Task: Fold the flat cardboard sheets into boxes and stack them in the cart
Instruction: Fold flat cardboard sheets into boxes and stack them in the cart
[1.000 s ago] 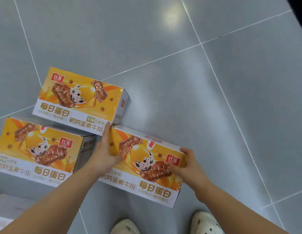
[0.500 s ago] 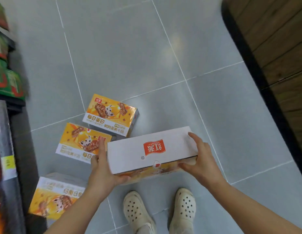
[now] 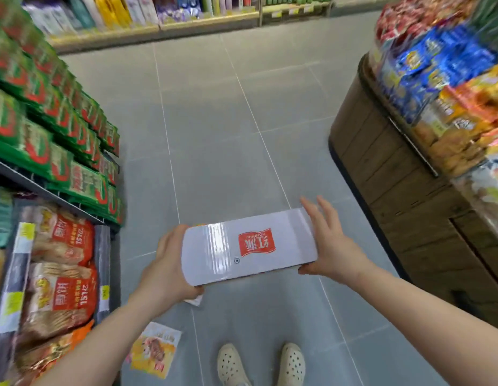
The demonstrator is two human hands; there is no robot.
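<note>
While left hand (image 3: 169, 263) curls fingers round left end of white box (image 3: 249, 246), thumb below, right hand (image 3: 329, 246) presses straight spread fingers against right end, thumb under near edge. Box held level between both hands above grey tiled floor (image 3: 214, 135), white face up (red logo at centre). Orange printed box (image 3: 156, 348) lies on floor near left, beside pale shoes (image 3: 260, 363). Shelf of snack packs (image 3: 55, 260) at left; wooden display bin (image 3: 403, 190) at right.
</note>
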